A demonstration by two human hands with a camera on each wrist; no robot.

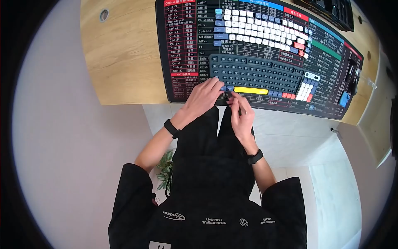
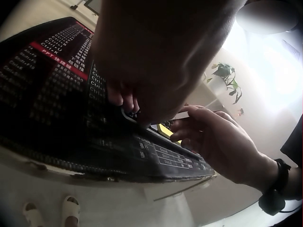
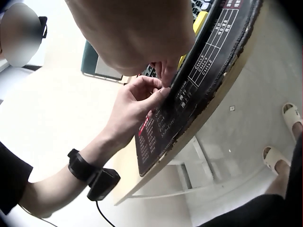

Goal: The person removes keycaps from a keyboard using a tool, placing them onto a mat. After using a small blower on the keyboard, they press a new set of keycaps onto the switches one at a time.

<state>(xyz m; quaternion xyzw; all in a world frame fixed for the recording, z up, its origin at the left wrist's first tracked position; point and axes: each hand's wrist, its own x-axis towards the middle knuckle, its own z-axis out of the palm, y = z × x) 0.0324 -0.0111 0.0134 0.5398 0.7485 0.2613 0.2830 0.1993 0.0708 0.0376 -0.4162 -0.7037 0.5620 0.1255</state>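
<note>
A dark grey keyboard (image 1: 257, 72) lies on the printed desk mat, most of its key switches bare. A yellow space bar (image 1: 251, 90) and a few blue and red keycaps sit along its bottom row. My left hand (image 1: 203, 99) rests at the keyboard's lower left corner, fingers bent over its front edge. Close beside it, my right hand (image 1: 242, 118) pinches a small dark piece just left of the space bar. Fingertips of both hands come together there, as the right wrist view shows around the left hand (image 3: 135, 106). I cannot tell what the small piece is.
Rows of loose white, blue and red keycaps (image 1: 261, 31) lie above the keyboard on the shortcut-printed mat (image 1: 182, 50). A blue object (image 1: 345, 98) and dark items stand at the mat's right end. The wooden desk (image 1: 120, 58) ends close to my lap.
</note>
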